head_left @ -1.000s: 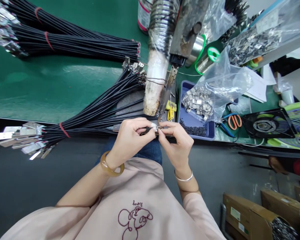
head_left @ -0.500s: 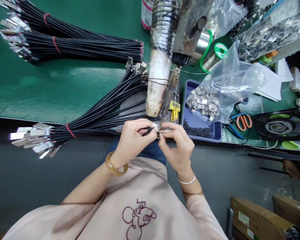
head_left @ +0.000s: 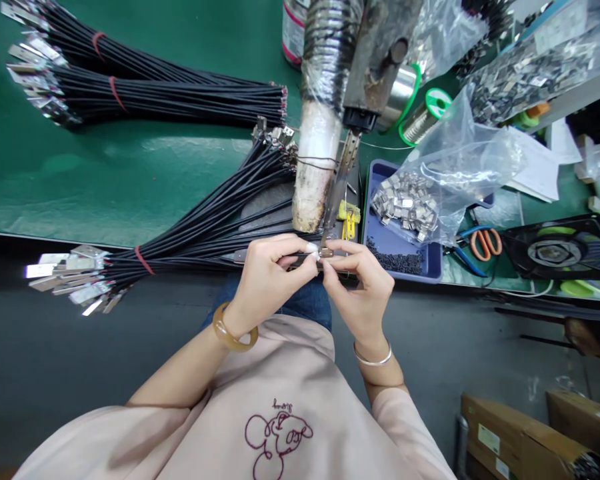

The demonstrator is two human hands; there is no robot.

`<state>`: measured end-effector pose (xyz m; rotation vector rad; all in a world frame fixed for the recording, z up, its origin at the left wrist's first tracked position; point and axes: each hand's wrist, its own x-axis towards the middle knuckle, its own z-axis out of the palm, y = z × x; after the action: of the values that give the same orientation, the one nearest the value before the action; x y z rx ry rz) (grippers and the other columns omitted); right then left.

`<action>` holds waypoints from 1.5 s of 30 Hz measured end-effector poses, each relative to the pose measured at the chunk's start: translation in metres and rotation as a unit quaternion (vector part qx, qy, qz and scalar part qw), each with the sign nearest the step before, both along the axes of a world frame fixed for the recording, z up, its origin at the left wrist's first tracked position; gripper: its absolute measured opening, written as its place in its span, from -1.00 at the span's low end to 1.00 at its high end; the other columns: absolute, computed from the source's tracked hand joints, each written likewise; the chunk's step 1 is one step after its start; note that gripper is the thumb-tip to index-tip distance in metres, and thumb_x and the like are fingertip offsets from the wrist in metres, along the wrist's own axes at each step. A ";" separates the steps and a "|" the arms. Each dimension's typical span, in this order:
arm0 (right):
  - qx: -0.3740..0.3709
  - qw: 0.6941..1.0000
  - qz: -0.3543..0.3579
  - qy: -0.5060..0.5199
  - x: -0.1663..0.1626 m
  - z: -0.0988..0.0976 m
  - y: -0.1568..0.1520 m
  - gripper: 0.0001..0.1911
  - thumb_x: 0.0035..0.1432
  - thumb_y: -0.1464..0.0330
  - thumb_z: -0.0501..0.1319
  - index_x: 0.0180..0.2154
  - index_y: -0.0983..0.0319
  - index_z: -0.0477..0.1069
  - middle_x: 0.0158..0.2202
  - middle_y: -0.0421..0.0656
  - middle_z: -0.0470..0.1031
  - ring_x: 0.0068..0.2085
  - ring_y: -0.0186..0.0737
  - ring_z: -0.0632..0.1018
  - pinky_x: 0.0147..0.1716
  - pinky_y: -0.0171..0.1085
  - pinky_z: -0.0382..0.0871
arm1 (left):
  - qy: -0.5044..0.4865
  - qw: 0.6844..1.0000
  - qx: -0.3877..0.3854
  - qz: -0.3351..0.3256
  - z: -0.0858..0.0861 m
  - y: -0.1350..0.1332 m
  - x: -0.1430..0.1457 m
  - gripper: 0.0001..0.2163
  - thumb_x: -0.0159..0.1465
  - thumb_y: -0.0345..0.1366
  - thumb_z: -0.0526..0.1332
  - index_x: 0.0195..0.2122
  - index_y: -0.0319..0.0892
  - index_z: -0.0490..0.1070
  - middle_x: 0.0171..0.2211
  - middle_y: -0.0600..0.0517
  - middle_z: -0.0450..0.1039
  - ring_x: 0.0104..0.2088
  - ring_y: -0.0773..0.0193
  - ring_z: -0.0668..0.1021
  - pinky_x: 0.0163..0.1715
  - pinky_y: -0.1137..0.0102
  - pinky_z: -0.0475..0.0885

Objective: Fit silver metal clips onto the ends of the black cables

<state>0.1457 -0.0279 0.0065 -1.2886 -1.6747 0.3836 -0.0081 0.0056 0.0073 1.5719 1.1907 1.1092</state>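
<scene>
Silver, from where I stand, the metal piece point(head_left: 325, 253) is pinched by left hand point(head_left: 270, 270) and right hand point(head_left: 361, 280) just beside the iron's point(head_left: 359, 119) tip, which, if hot, could burn fingers should either slip.

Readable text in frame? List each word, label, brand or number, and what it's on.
Shirt: probably "Disney", small upside-down script.
Jar label: too blurred.
Cardboard box labels: too small and blurred.
Smaller wire spool: any print too small.
No legible numbers.
</scene>
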 end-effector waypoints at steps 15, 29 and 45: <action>0.044 0.998 0.003 -0.037 0.001 -0.004 -0.006 -0.85 0.22 0.53 0.27 -0.28 0.15 0.45 -0.20 -0.15 0.66 -0.16 -0.23 0.68 -0.19 -0.22 0.62 | -0.038 0.996 -0.078 -0.035 -0.005 -0.006 0.000 -0.87 0.18 -0.38 0.25 -0.42 -0.27 0.59 -0.56 0.08 0.46 -0.57 0.44 0.32 -0.58 0.54 0.22; -0.145 0.989 -0.010 0.012 0.015 0.003 -0.003 -0.88 0.36 0.32 0.17 -0.26 0.15 0.26 -0.52 -0.38 0.37 -0.56 -0.46 0.46 -0.55 -0.44 0.33 | 0.093 0.976 0.187 -0.069 -0.013 -0.017 -0.005 -0.88 0.32 -0.44 0.23 -0.35 -0.21 0.54 -0.55 0.10 0.45 -0.57 0.43 0.36 -0.51 0.48 0.24; 0.064 0.979 -0.015 -0.191 0.015 -0.002 -0.018 -0.89 0.29 0.35 0.29 -0.12 0.14 0.49 -0.58 -0.34 0.46 -0.61 -0.40 0.41 -0.51 -0.34 0.32 | -0.147 0.967 -0.158 -0.135 -0.007 -0.013 -0.006 -0.95 0.23 -0.39 0.25 -0.37 -0.25 0.46 -0.55 0.10 0.45 -0.59 0.46 0.39 -0.56 0.54 0.36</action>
<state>0.1611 -0.0459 0.0049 -1.3497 -1.9581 0.0053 -0.0143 -0.0074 -0.0001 1.2303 0.8739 0.8870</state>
